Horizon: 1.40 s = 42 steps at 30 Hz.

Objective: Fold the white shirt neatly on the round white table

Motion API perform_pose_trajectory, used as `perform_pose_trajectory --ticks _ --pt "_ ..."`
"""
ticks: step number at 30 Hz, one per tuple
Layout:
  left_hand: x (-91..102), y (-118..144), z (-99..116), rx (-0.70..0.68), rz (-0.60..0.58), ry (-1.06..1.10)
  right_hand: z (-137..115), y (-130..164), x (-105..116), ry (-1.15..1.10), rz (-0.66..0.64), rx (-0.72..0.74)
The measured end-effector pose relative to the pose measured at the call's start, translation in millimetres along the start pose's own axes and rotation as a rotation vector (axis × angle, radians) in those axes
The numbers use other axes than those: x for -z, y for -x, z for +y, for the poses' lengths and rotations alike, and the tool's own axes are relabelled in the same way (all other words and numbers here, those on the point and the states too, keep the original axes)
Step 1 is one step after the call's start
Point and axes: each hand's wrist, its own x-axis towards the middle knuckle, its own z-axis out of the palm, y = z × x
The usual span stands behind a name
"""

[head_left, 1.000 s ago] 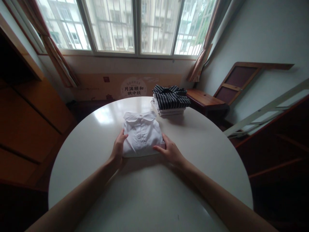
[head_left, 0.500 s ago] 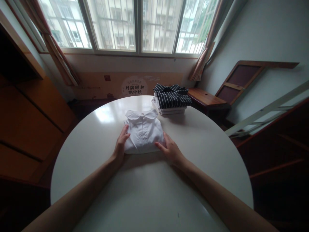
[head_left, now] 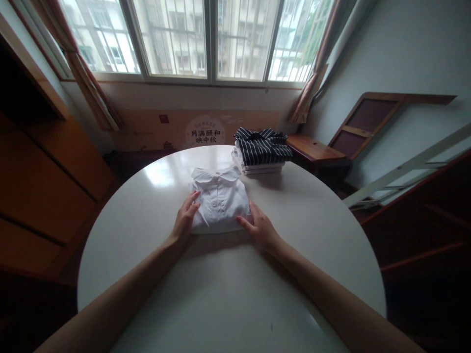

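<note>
Two bare forearms, no sleeves, ringless hands

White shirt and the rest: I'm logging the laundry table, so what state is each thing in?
White shirt: folded, collar up, flat on table.
Left hand: open, on shirt's left edge.
Right hand: open, at shirt's right edge.
Striped shirt: folded, atop a stack.

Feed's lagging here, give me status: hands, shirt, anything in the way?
Left hand and right hand flat against folded white shirt, one each side. Shirt on table. Striped stack beyond it, apart.
</note>
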Motion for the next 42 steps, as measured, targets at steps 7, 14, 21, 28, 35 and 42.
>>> perform_pose_trajectory --ticks 7,14,21,28,35,42 --pt "-1.3 1.5 3.6 0.033 0.021 0.067 -1.6 -0.5 1.7 -0.012 -0.025 -0.004" --pt "-2.8 0.5 1.6 0.071 0.022 0.175 0.2 -0.1 1.0 -0.002 -0.021 -0.003" --pt "-2.5 2.8 5.5 0.029 0.0 0.036 -4.6 -0.4 3.0 0.016 -0.035 -0.018" --pt "-2.2 3.0 9.2 0.037 0.0 -0.067 -1.2 0.0 1.3 0.013 -0.01 0.007" --pt "-5.0 2.0 7.2 0.19 0.223 0.287 1.1 0.0 -1.0 0.035 0.017 0.01" --pt "3.3 -6.8 12.9 0.305 0.039 0.257 -0.1 -0.5 2.3 0.018 0.007 0.002"
